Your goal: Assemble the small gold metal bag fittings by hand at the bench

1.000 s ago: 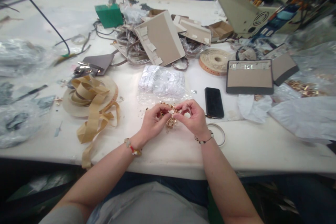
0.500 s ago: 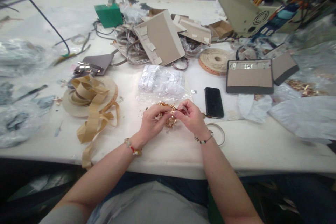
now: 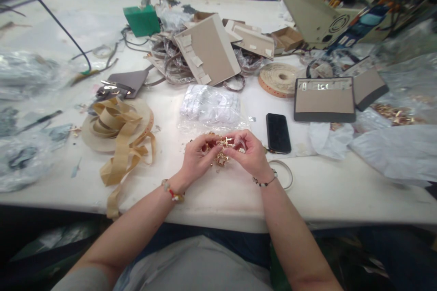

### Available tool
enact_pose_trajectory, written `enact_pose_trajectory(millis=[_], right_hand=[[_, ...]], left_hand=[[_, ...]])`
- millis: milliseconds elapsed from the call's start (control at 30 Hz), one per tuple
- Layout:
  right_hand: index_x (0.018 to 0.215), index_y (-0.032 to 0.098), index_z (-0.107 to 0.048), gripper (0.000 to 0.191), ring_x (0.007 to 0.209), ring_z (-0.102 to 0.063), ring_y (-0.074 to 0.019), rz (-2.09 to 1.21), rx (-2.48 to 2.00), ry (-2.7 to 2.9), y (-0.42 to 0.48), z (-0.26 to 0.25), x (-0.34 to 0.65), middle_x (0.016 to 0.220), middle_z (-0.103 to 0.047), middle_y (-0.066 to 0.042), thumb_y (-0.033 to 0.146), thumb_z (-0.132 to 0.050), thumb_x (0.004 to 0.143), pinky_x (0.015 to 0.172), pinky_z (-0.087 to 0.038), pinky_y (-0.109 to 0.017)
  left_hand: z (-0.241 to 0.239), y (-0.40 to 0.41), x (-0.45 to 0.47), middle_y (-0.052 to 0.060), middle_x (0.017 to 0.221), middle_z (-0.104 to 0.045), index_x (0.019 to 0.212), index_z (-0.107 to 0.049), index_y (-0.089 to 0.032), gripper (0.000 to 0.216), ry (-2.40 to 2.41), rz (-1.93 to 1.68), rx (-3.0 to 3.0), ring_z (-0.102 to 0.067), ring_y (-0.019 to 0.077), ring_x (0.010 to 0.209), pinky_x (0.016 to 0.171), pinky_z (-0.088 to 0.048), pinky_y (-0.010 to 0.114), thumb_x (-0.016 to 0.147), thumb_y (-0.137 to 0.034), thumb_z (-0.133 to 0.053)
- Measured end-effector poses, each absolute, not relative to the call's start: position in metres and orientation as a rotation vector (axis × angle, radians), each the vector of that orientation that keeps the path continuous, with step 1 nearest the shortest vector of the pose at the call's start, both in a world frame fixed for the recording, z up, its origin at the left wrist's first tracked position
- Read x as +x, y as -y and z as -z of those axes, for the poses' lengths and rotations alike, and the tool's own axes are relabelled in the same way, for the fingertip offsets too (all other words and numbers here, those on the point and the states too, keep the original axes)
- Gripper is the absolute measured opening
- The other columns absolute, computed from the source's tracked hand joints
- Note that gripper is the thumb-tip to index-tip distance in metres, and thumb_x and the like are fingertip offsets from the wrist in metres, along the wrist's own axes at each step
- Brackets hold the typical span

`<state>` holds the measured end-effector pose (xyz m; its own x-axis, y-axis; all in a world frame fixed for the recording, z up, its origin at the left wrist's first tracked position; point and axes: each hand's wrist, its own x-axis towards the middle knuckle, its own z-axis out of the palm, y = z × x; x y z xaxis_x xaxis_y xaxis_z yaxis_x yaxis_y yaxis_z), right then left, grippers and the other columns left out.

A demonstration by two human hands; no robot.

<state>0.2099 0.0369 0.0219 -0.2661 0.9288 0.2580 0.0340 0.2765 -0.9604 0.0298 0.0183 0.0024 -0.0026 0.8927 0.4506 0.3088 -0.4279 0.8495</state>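
My left hand (image 3: 200,154) and my right hand (image 3: 251,152) meet over the table, fingers curled inward and thumbs close together. Between their fingertips is a small gold-coloured metal fitting (image 3: 226,142), pinched from both sides; its exact kind is too small to make out. Right below lies a pile of similar gold-coloured fittings (image 3: 221,159), partly covered by my fingers. A clear plastic bag with white contents (image 3: 210,104) rests just beyond my hands. Beside my right wrist is a thin ring-shaped band (image 3: 290,173).
A black phone (image 3: 278,132) lies to the right, near a taupe panel with dark edging (image 3: 324,100). At left, tan tape (image 3: 119,159) trails off a roll. Farther back are taupe bag pieces (image 3: 211,50), a tape roll (image 3: 278,79) and a green box (image 3: 141,20).
My fingertips have parted slightly and my right hand has tilted, so the gold-coloured fitting between them shows more plainly. The things around have stayed put.
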Motion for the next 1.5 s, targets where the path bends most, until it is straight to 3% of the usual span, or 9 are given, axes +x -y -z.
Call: enact_pose_trajectory(millis=[100, 233, 567, 733, 833, 967, 1033, 1267, 1500], right_hand=[[0.078, 0.023, -0.047, 0.038, 0.090, -0.070, -0.0200, -1.157, -0.926, 1.538, -0.038, -0.021, 0.210, 0.104, -0.076, -0.007, 0.038, -0.082, 0.077, 0.068, -0.056, -0.031], [0.078, 0.023, -0.047, 0.040, 0.083, -0.069, -0.0182, -1.181, -0.944, 1.501, -0.039, -0.017, 0.210, 0.098, -0.075, -0.005, 0.038, -0.084, 0.075, 0.066, -0.055, -0.030], [0.077, 0.023, -0.047, 0.041, 0.073, -0.064, -0.0146, -1.415, -0.935, 1.325, -0.039, -0.015, 0.209, 0.091, -0.071, -0.001, 0.036, -0.085, 0.073, 0.065, -0.052, -0.028], [0.074, 0.022, -0.049, 0.041, 0.059, -0.057, -0.0111, -1.506, -0.909, 1.166, -0.043, -0.019, 0.214, 0.078, -0.068, 0.002, 0.038, -0.086, 0.073, 0.051, -0.046, -0.024], [0.075, 0.022, -0.049, 0.042, 0.064, -0.062, -0.0124, -1.562, -0.861, 1.122, -0.044, -0.022, 0.216, 0.086, -0.072, 0.000, 0.034, -0.089, 0.069, 0.053, -0.048, -0.023], [0.076, 0.022, -0.050, 0.043, 0.077, -0.069, -0.0155, -1.596, -0.823, 1.095, -0.042, -0.024, 0.215, 0.092, -0.074, 0.000, 0.030, -0.091, 0.067, 0.066, -0.054, -0.027], [0.076, 0.022, -0.049, 0.044, 0.081, -0.071, -0.0168, -1.613, -0.812, 1.104, -0.041, -0.024, 0.214, 0.092, -0.075, 0.000, 0.028, -0.092, 0.066, 0.071, -0.055, -0.028], [0.075, 0.022, -0.047, 0.045, 0.083, -0.071, -0.0176, -1.605, -0.829, 1.152, -0.040, -0.023, 0.214, 0.095, -0.075, -0.001, 0.028, -0.091, 0.067, 0.071, -0.056, -0.029], [0.076, 0.023, -0.047, 0.045, 0.083, -0.071, -0.0183, -1.611, -0.827, 1.180, -0.040, -0.024, 0.217, 0.095, -0.076, -0.003, 0.030, -0.090, 0.069, 0.072, -0.057, -0.030]], left_hand=[[-0.003, -0.018, 0.030, 0.003, 0.092, -0.073, 0.112, -0.067, -0.022, 0.026, -1.227, -1.510, 1.832, -0.065, 0.0122, 0.073, 0.066, -0.051, 0.025, 0.087, -0.025, -0.072], [-0.001, -0.018, 0.029, 0.006, 0.105, -0.069, 0.100, -0.072, -0.023, 0.012, -1.211, -1.596, 2.091, -0.068, 0.0169, 0.096, 0.082, -0.057, 0.030, 0.090, -0.018, -0.068], [0.001, -0.020, 0.029, 0.008, 0.109, -0.068, 0.094, -0.064, -0.020, 0.006, -1.173, -1.456, 2.166, -0.065, 0.0189, 0.103, 0.088, -0.056, 0.035, 0.096, -0.019, -0.059], [0.000, -0.020, 0.025, 0.011, 0.118, -0.063, 0.092, -0.060, -0.019, 0.008, -0.985, -1.391, 1.995, -0.062, 0.0194, 0.110, 0.086, -0.053, 0.033, 0.098, -0.020, -0.054], [0.002, -0.019, 0.025, 0.012, 0.121, -0.062, 0.099, -0.058, -0.020, 0.006, -0.925, -1.404, 1.875, -0.063, 0.0193, 0.106, 0.077, -0.051, 0.029, 0.096, -0.025, -0.059], [0.007, -0.017, 0.029, 0.011, 0.120, -0.064, 0.121, -0.052, -0.022, 0.058, -1.047, -1.509, 1.843, -0.065, 0.0181, 0.093, 0.069, -0.048, 0.027, 0.075, -0.038, -0.084], [0.008, -0.016, 0.031, 0.009, 0.115, -0.067, 0.126, -0.050, -0.023, 0.067, -1.126, -1.537, 1.849, -0.066, 0.0166, 0.088, 0.067, -0.047, 0.026, 0.073, -0.039, -0.086], [-0.002, -0.018, 0.031, 0.005, 0.093, -0.072, 0.103, -0.067, -0.020, 0.020, -1.158, -1.473, 1.788, -0.064, 0.0132, 0.076, 0.064, -0.046, 0.025, 0.088, -0.033, -0.071], [0.001, -0.018, 0.030, 0.005, 0.082, -0.071, 0.088, -0.070, -0.018, 0.023, -0.971, -1.344, 1.362, -0.062, 0.0136, 0.068, 0.063, -0.048, 0.026, 0.088, -0.040, -0.070]])
